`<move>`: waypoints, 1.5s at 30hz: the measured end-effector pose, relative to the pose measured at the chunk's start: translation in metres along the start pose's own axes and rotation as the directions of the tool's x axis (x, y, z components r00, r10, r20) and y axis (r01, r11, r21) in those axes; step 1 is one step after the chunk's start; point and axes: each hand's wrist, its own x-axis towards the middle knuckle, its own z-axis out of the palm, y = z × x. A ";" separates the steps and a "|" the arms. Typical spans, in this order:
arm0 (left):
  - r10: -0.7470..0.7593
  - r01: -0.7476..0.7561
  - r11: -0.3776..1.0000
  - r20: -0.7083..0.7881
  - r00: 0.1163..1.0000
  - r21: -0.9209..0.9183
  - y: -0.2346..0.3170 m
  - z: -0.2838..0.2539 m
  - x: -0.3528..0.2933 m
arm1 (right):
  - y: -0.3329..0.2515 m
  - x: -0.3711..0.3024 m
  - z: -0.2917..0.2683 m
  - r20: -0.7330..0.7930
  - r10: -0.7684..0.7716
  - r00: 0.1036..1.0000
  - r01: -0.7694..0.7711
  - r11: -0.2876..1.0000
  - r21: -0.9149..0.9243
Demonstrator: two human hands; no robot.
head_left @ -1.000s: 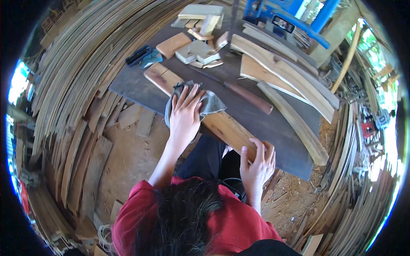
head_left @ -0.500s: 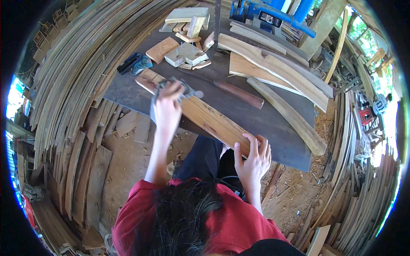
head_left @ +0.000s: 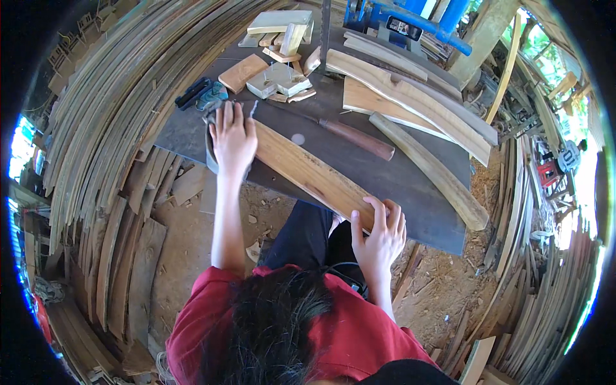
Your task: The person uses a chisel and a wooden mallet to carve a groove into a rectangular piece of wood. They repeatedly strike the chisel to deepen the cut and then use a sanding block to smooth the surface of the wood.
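A long light-brown plank [head_left: 311, 170] lies slanting across the near side of a dark tabletop [head_left: 417, 186]. My left hand [head_left: 232, 142] presses down over its far left end, closed on a crumpled grey cloth [head_left: 212, 153]; most of the cloth is hidden under the palm. At the plank's near right end, my right hand [head_left: 380, 236] holds the wood, thumb on one side and fingers bent over the other. Just beyond the plank lies a tool with a reddish-brown wooden handle [head_left: 359, 138] and a thin dark shaft.
Wood offcuts [head_left: 276, 80] are piled at the back, beside a dark and teal object [head_left: 204, 95]. Curved boards [head_left: 410, 96] and a long bent piece [head_left: 430, 170] lie to the right. Blue machinery [head_left: 443, 38] stands behind. Stacked strips [head_left: 115, 109] line the left.
My left hand has slid the grey cloth along the plank to its far left end. My right hand stays at the near right end, and the plank has hardly moved.
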 end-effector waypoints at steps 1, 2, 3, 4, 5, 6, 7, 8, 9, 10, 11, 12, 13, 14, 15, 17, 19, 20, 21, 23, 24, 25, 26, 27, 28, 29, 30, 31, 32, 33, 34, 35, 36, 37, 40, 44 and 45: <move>0.037 -0.038 0.999 -0.024 0.999 -0.028 0.010 -0.003 -0.009 | 0.000 0.000 0.000 -0.001 0.006 1.000 -0.006 1.000 -0.006; 0.061 -0.061 0.997 -0.005 0.998 -0.051 0.022 -0.008 -0.022 | 0.000 0.000 0.000 -0.008 -0.002 1.000 0.002 1.000 -0.006; 0.118 -0.117 0.990 0.006 0.993 -0.083 0.036 -0.014 -0.037 | 0.000 0.000 0.000 -0.009 0.001 1.000 -0.001 1.000 -0.006; 0.167 -0.162 0.980 0.037 0.985 -0.113 0.050 -0.020 -0.054 | 0.001 0.001 0.001 -0.009 0.004 1.000 -0.004 1.000 -0.009; 0.217 -0.200 0.964 0.082 0.973 -0.176 0.061 -0.026 -0.070 | 0.001 0.001 0.001 -0.008 0.004 1.000 -0.004 1.000 -0.009; 0.277 -0.247 0.937 0.097 0.956 -0.246 0.070 -0.032 -0.084 | 0.001 0.001 0.001 -0.007 0.003 1.000 -0.003 1.000 -0.011; 0.298 -0.263 0.918 0.078 0.951 -0.296 0.075 -0.035 -0.094 | 0.001 0.001 0.001 0.002 0.004 1.000 -0.004 1.000 -0.015; 0.295 -0.262 0.917 0.070 0.953 -0.302 0.075 -0.036 -0.094 | 0.001 0.002 0.001 -0.012 -0.020 1.000 0.020 1.000 -0.025; 0.282 -0.250 0.933 0.096 0.955 -0.258 0.069 -0.035 -0.089 | 0.001 0.002 0.001 -0.021 -0.040 0.999 0.039 0.999 -0.037; 0.290 -0.270 0.938 0.069 0.954 -0.218 0.060 -0.031 -0.078 | 0.001 0.002 0.001 -0.019 -0.041 0.999 0.040 0.998 -0.049; 0.237 -0.229 0.967 0.057 0.970 -0.111 0.048 -0.024 -0.064 | 0.001 0.002 0.001 -0.019 -0.037 0.999 0.037 0.999 -0.031; 0.163 -0.161 0.986 0.053 0.985 -0.034 0.033 -0.017 -0.044 | 0.001 0.001 0.000 -0.009 -0.016 1.000 0.016 1.000 -0.015; 0.107 -0.108 0.994 0.082 0.991 -0.002 0.014 -0.011 -0.023 | 0.001 0.001 0.000 0.005 0.010 1.000 -0.010 1.000 -0.001; 0.055 -0.052 0.997 0.039 0.998 -0.055 -0.003 -0.006 -0.006 | 0.001 0.001 0.000 -0.002 0.004 1.000 -0.004 1.000 -0.002; -0.020 0.023 0.998 0.046 0.999 -0.062 -0.014 -0.002 0.006 | 0.001 0.000 0.001 -0.005 0.002 1.000 -0.002 1.000 -0.004; -0.031 0.033 0.996 0.034 0.999 -0.077 -0.024 0.006 0.015 | 0.001 0.000 0.001 -0.010 -0.001 1.000 0.001 1.000 -0.006; -0.021 0.023 0.997 0.030 0.999 -0.078 -0.015 0.004 0.004 | 0.002 0.000 0.002 -0.007 0.002 1.000 -0.002 1.000 -0.009; 0.016 -0.013 0.997 0.036 0.999 -0.076 -0.006 0.000 -0.005 | 0.002 0.000 0.002 -0.023 -0.019 1.000 0.019 1.000 -0.017; 0.067 -0.063 0.994 0.040 0.997 -0.092 0.007 -0.005 -0.018 | 0.003 0.001 0.002 -0.031 -0.038 0.999 0.037 0.999 -0.029; 0.146 -0.133 0.981 0.086 0.985 -0.140 0.035 -0.017 -0.048 | 0.003 0.002 0.003 -0.036 -0.056 0.998 0.054 0.997 -0.047; 0.192 -0.176 0.968 0.082 0.978 -0.178 0.047 -0.024 -0.063 | 0.002 0.002 0.003 -0.036 -0.054 0.998 0.053 0.997 -0.050; 0.206 -0.178 0.961 0.116 0.972 -0.213 0.055 -0.030 -0.075 | 0.002 0.003 0.003 -0.034 -0.053 0.998 0.051 0.997 -0.053; 0.227 -0.189 0.953 0.142 0.964 -0.237 0.059 -0.033 -0.081 | 0.002 0.003 0.003 -0.031 -0.050 0.998 0.048 0.998 -0.049; 0.235 -0.202 0.953 0.129 0.964 -0.224 0.057 -0.034 -0.081 | 0.003 0.003 0.003 -0.028 -0.048 0.998 0.047 0.998 -0.046; 0.223 -0.195 0.959 0.121 0.967 -0.207 0.052 -0.032 -0.075 | 0.003 0.002 0.003 -0.016 -0.039 0.999 0.038 0.998 -0.046; 0.177 -0.158 0.977 0.137 0.975 -0.143 0.043 -0.027 -0.063 | 0.003 0.002 0.003 -0.026 -0.047 0.999 0.046 0.998 -0.042; 0.160 -0.152 0.984 0.086 0.983 -0.092 0.031 -0.020 -0.047 | 0.004 0.002 0.003 -0.029 -0.049 0.998 0.047 0.998 -0.042; 0.084 -0.078 0.995 0.110 0.990 -0.057 0.016 -0.012 -0.029 | 0.004 0.001 0.003 -0.020 -0.049 0.999 0.048 0.998 -0.045; 0.032 -0.029 0.999 0.078 0.996 -0.037 0.001 -0.005 -0.011 | 0.005 0.001 0.004 -0.034 -0.053 0.998 0.051 0.998 -0.041; 0.001 0.003 0.998 0.073 0.997 -0.059 -0.014 -0.001 0.006 | 0.005 0.001 0.004 -0.037 -0.056 0.998 0.054 0.998 -0.041; -0.042 0.048 0.996 0.083 0.996 -0.078 -0.023 0.004 0.016 | 0.005 0.001 0.005 -0.037 -0.057 0.998 0.055 0.997 -0.045; -0.038 0.044 0.997 0.074 0.997 -0.069 -0.028 0.008 0.021 | 0.005 0.001 0.005 -0.042 -0.061 0.997 0.059 0.997 -0.042; -0.042 0.046 0.997 0.066 0.997 -0.060 -0.031 0.009 0.024 | 0.005 0.001 0.005 -0.045 -0.063 0.997 0.061 0.997 -0.042; -0.056 0.060 0.997 0.088 0.995 -0.043 -0.029 0.007 0.022 | 0.005 0.001 0.004 -0.046 -0.058 0.997 0.056 0.997 -0.045; 0.030 -0.025 0.996 0.062 0.998 -0.081 -0.004 -0.003 -0.006 | 0.003 0.003 0.002 -0.039 -0.062 0.997 0.061 0.997 -0.042; 0.141 -0.122 0.972 0.084 0.986 -0.201 0.038 -0.018 -0.057 | 0.004 0.003 0.003 -0.043 -0.047 0.998 0.045 0.998 -0.031; 0.126 -0.102 0.973 0.108 0.986 -0.208 0.043 -0.020 -0.061 | 0.004 0.002 0.005 -0.036 -0.035 0.999 0.034 0.999 -0.021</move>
